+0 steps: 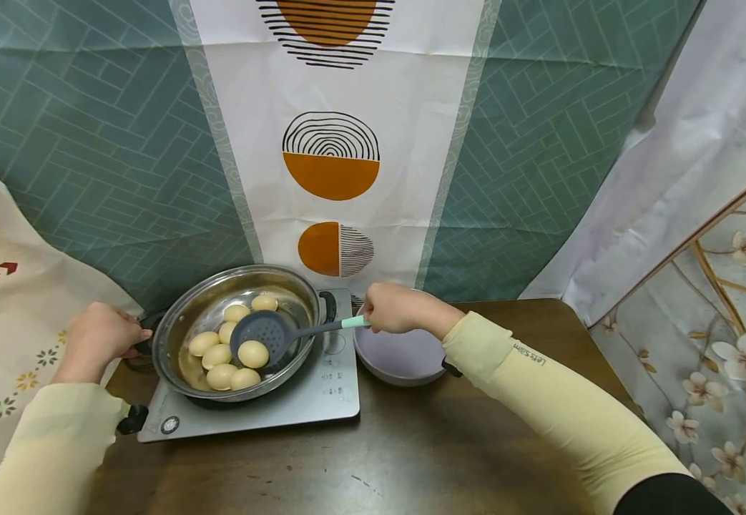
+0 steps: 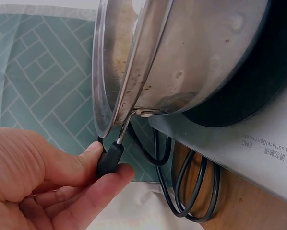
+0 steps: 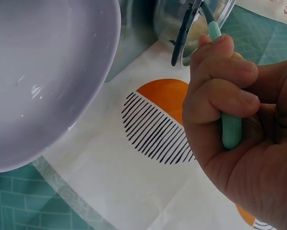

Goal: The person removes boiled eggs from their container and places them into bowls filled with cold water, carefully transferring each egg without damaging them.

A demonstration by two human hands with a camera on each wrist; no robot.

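Pan [image 1: 208, 304] of eggs [image 1: 218, 356] set on cooktop [image 1: 321, 411], far left corner of surface [image 1: 360, 472]. Pan handle [image 2: 110, 160] pinched in left hand [image 1: 99, 336]; skimmer [image 1: 263, 330] gripped in right hand [image 1: 398, 307], fingers curled, one egg [image 1: 253, 354] borne on it. Bowl [image 1: 405, 357] placed near far edge.

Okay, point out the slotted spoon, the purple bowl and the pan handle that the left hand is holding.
Slotted spoon [image 1: 272, 332]: head view, on its dark, perforated scoop.
Purple bowl [image 1: 405, 355]: head view, on its bare inside.
Pan handle [image 2: 113, 156]: left wrist view, on its black grip.
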